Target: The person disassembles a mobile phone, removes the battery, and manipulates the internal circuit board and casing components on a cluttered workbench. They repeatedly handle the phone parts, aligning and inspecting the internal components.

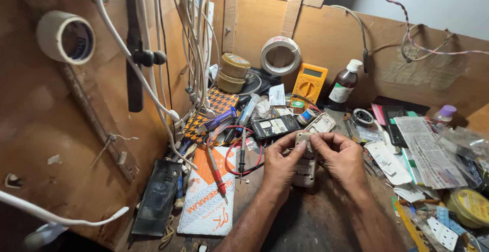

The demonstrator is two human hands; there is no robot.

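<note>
Gripping slim grey plastic handset (pixel 305 166)

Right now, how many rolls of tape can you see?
3: a white roll hanging on the left wall, a pale roll on the back board, a small dark roll on the bench. Clutter may hide others.

A white and orange flat pouch (pixel 206 196) is seen lying on the desk at the lower left, beside a black rectangular case. A yellow multimeter (pixel 309 82) is propped against the back board, its small grey screen at the top. Just to its right a brown bottle (pixel 343 86) with a white cap is marked by a pale label. A printed white paper sheet (pixel 427 151) is spread at the right. A yellow round tin (pixel 469 207) is placed at the far right edge.
</note>
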